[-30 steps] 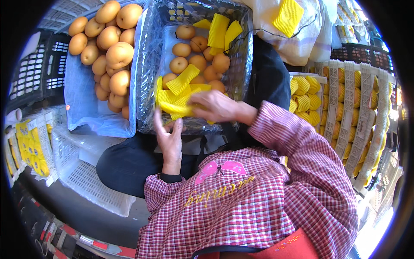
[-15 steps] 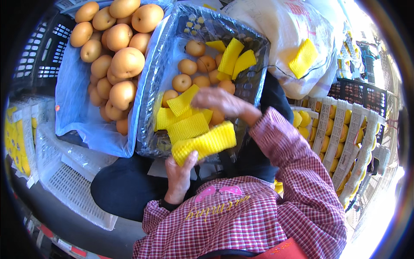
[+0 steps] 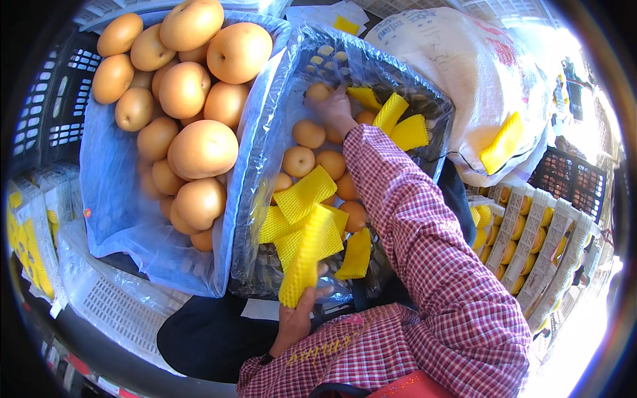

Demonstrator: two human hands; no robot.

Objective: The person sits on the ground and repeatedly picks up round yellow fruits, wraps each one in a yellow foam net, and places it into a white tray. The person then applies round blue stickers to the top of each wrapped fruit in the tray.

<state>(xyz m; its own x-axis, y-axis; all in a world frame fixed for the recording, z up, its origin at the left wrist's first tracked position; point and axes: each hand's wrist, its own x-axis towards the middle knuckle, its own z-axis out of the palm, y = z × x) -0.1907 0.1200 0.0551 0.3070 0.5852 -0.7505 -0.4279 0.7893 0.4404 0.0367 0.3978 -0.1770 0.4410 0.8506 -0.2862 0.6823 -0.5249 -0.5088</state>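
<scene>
My left hand (image 3: pixel 295 318) holds a yellow foam net sleeve (image 3: pixel 305 255) upright over the near edge of a dark crate (image 3: pixel 265 172) lined with clear plastic. My right hand (image 3: pixel 334 105) reaches to the far end of that crate and rests on a small brown pear (image 3: pixel 319 92). More small pears (image 3: pixel 310 134) and loose yellow foam sleeves (image 3: pixel 306 194) lie in the crate. Two further sleeves (image 3: pixel 400 123) lean at its far right corner.
A left crate (image 3: pixel 106 205) with blue plastic lining holds several large brown pears (image 3: pixel 202 149). A white sack (image 3: pixel 464 73) with a yellow sleeve (image 3: pixel 502 142) on it lies at upper right. Boxes of wrapped fruit (image 3: pixel 524 232) stand to the right, white baskets (image 3: pixel 113 305) at lower left.
My right hand has stretched from the near pile of sleeves to the far end of the crate. My left hand has risen and now holds a foam sleeve upright.
</scene>
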